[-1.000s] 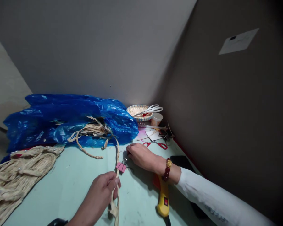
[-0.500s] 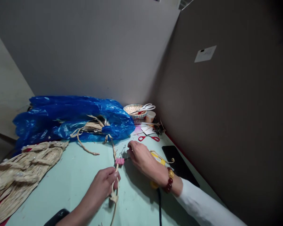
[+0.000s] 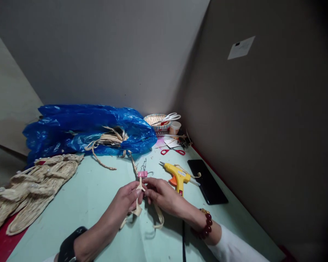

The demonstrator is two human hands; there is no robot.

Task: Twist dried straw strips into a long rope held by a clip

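Flat strips of pale dried plant fibre [image 3: 137,210] run between my two hands near the table's middle. My left hand [image 3: 128,198] pinches them from the left, and some ends hang below it. From the right, my right hand [image 3: 161,194] pinches a strip at the same spot; a loose end curls down beneath its fingers. Just beyond my fingertips a pink binder clip [image 3: 142,174] grips the far end of the strips, its wire handles pointing up. A twisted fibre cord [image 3: 133,163] leads from the clip toward the blue bag.
A yellow glue gun [image 3: 177,174] lies right of my hands, beside a black phone [image 3: 207,182]. Red-handled scissors [image 3: 172,151], a basket [image 3: 153,119] and a cup [image 3: 175,127] are behind. A blue plastic bag [image 3: 57,123] and woven fibre soles [image 3: 43,193] occupy the left.
My right hand has come back from beside the clip to meet my left hand and now pinches a strip. The view has shifted slightly, and the glue gun is uncovered.
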